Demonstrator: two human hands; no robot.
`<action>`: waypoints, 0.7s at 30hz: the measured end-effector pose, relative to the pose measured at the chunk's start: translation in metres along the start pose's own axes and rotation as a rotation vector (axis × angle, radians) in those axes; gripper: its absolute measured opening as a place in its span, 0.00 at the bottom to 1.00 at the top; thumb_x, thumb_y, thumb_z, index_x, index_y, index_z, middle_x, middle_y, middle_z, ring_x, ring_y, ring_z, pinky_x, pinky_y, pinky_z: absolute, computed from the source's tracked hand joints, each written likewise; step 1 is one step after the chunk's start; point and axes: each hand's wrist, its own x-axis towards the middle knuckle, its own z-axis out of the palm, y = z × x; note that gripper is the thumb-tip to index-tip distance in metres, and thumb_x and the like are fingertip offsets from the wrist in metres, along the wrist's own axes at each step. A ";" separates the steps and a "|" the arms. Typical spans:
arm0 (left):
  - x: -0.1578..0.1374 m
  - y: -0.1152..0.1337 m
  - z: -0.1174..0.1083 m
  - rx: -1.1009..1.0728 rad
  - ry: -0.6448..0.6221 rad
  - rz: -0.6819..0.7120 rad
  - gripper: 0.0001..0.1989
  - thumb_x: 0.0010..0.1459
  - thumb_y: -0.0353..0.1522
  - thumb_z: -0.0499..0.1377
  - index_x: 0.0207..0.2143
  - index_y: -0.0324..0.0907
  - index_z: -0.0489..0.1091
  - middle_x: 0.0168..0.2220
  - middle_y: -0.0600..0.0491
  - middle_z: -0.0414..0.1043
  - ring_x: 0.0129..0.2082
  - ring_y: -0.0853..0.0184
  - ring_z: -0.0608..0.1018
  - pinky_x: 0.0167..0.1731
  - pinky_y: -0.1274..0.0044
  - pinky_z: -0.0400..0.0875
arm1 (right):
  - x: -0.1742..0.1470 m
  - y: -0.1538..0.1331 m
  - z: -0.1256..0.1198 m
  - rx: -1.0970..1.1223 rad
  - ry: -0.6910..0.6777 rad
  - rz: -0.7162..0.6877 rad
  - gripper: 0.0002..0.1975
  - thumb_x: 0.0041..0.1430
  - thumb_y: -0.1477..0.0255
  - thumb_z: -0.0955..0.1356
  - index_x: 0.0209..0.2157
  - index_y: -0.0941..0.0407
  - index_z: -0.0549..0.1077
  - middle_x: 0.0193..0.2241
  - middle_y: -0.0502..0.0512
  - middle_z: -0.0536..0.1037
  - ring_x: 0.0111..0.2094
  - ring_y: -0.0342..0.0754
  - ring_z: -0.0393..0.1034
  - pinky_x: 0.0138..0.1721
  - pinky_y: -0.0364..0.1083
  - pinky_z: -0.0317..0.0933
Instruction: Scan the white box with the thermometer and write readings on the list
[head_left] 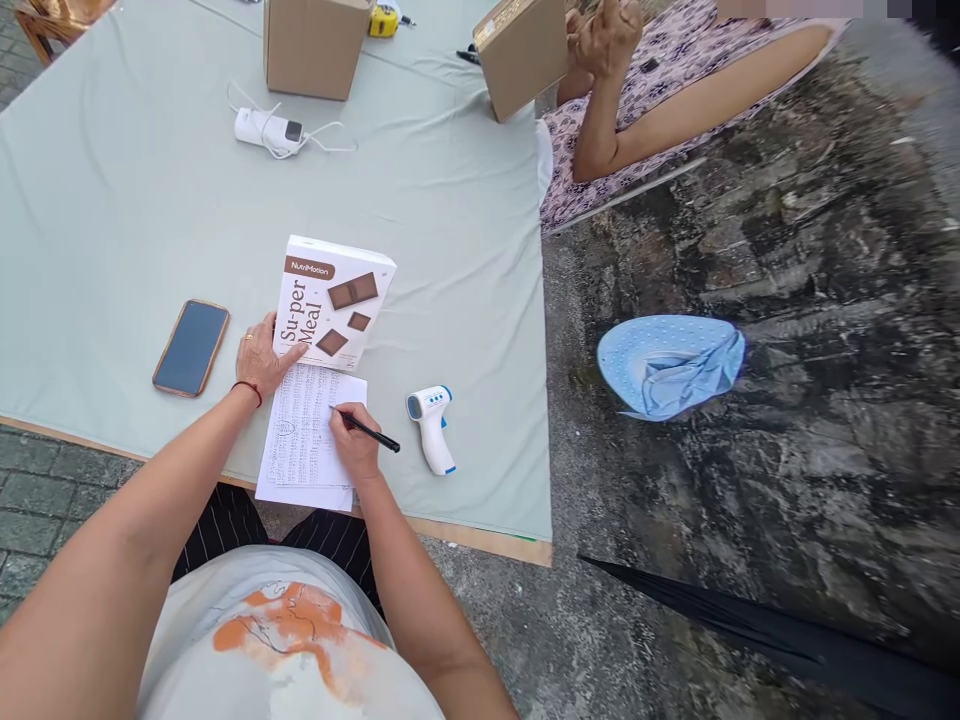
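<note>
My left hand (262, 352) grips the lower left corner of a white "Su-per Meal" box (356, 330), its thumb lying over the front. The box stands tilted at the top of printed sheets of paper (300, 450), which are densely covered in small characters. Between the fingers of my right hand (354, 440) is a black pen (379, 435), its tip at the upper right part of the top sheet. A white and blue infrared thermometer (433, 430) lies to the right of that hand. Left of my left hand rests a smartphone (191, 347) with a dark screen.
Farther back on the cloth-covered table (150, 200) are a white device with a cable (268, 130), a cardboard box (315, 50) and a yellow tape measure (383, 20). Another person's hand (611, 40) is at a second carton (525, 60). A blue hat (675, 365) lies on the ground.
</note>
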 end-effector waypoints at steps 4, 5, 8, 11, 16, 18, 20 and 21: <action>0.000 0.001 -0.001 0.003 -0.001 -0.010 0.35 0.57 0.54 0.56 0.60 0.42 0.61 0.50 0.44 0.73 0.51 0.49 0.72 0.51 0.61 0.65 | 0.000 -0.001 -0.001 0.024 -0.004 0.010 0.09 0.53 0.63 0.63 0.27 0.53 0.69 0.24 0.50 0.75 0.26 0.46 0.67 0.32 0.47 0.65; 0.000 0.001 -0.001 0.002 -0.001 -0.012 0.36 0.57 0.54 0.56 0.60 0.42 0.61 0.50 0.44 0.73 0.51 0.49 0.72 0.51 0.61 0.65 | 0.000 -0.001 -0.001 0.032 -0.001 0.019 0.10 0.53 0.62 0.63 0.27 0.53 0.69 0.24 0.50 0.75 0.26 0.46 0.68 0.33 0.47 0.65; 0.000 0.001 -0.001 -0.006 -0.002 -0.012 0.35 0.57 0.54 0.56 0.60 0.42 0.61 0.50 0.44 0.74 0.51 0.49 0.72 0.52 0.60 0.65 | 0.000 -0.002 -0.001 0.038 0.015 0.044 0.10 0.54 0.62 0.63 0.27 0.53 0.70 0.23 0.50 0.75 0.26 0.47 0.68 0.33 0.47 0.65; 0.000 0.000 -0.001 -0.013 -0.002 -0.008 0.35 0.57 0.54 0.56 0.60 0.43 0.61 0.50 0.45 0.74 0.51 0.49 0.72 0.52 0.60 0.65 | 0.000 -0.001 -0.001 0.027 0.008 0.038 0.10 0.54 0.62 0.63 0.28 0.53 0.70 0.24 0.50 0.75 0.26 0.46 0.68 0.33 0.47 0.65; 0.001 0.000 -0.001 -0.014 -0.002 -0.007 0.35 0.57 0.54 0.56 0.60 0.43 0.61 0.50 0.44 0.73 0.51 0.49 0.72 0.52 0.61 0.65 | 0.001 0.001 0.000 0.003 0.018 0.016 0.09 0.54 0.64 0.63 0.27 0.53 0.69 0.23 0.50 0.75 0.25 0.46 0.67 0.32 0.47 0.64; 0.001 0.000 -0.001 -0.014 -0.003 -0.004 0.35 0.57 0.55 0.55 0.60 0.43 0.61 0.50 0.44 0.74 0.51 0.49 0.72 0.52 0.61 0.64 | 0.001 0.001 0.000 0.000 0.023 0.009 0.08 0.53 0.64 0.63 0.26 0.53 0.69 0.23 0.50 0.74 0.25 0.46 0.66 0.32 0.47 0.64; 0.001 0.000 -0.001 -0.013 -0.004 -0.003 0.36 0.57 0.55 0.55 0.59 0.42 0.61 0.50 0.44 0.74 0.51 0.49 0.72 0.52 0.61 0.65 | 0.001 0.001 0.000 -0.003 0.023 0.004 0.08 0.53 0.64 0.63 0.26 0.53 0.69 0.23 0.49 0.74 0.25 0.46 0.66 0.32 0.47 0.64; 0.001 -0.001 0.000 -0.010 -0.004 -0.002 0.36 0.57 0.55 0.55 0.59 0.42 0.61 0.50 0.44 0.74 0.51 0.49 0.72 0.52 0.61 0.65 | 0.001 0.001 0.000 -0.002 0.023 0.004 0.08 0.53 0.64 0.63 0.27 0.53 0.69 0.23 0.49 0.74 0.25 0.46 0.67 0.32 0.47 0.64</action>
